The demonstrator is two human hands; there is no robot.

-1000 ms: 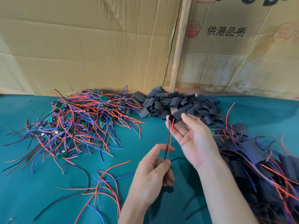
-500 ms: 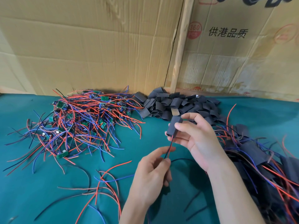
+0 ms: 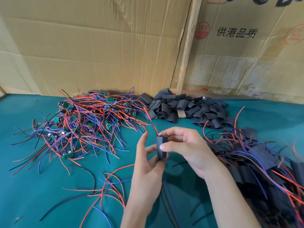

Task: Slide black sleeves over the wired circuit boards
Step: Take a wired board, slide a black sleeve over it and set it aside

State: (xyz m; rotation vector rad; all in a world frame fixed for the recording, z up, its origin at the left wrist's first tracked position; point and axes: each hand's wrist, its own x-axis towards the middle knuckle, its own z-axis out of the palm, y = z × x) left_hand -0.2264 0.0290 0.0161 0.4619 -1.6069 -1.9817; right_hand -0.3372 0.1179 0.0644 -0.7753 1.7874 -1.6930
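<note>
Between the two hands, over the teal tabletop [image 3: 32,203], a black sleeve [image 3: 160,148] stands upright. The right hand [image 3: 185,148] pinches it between thumb and fingers; the left hand [image 3: 146,163] grips its lower end, where wires run down. A red wire tip [image 3: 155,129] pokes from the top. Right of the hands lies a heap of sleeved boards [image 3: 263,162]. Beyond, left, sits the tangle of wired circuit boards [image 3: 88,122]; farther right, loose sleeves [image 3: 185,107] against cardboard [image 3: 98,46].
</note>
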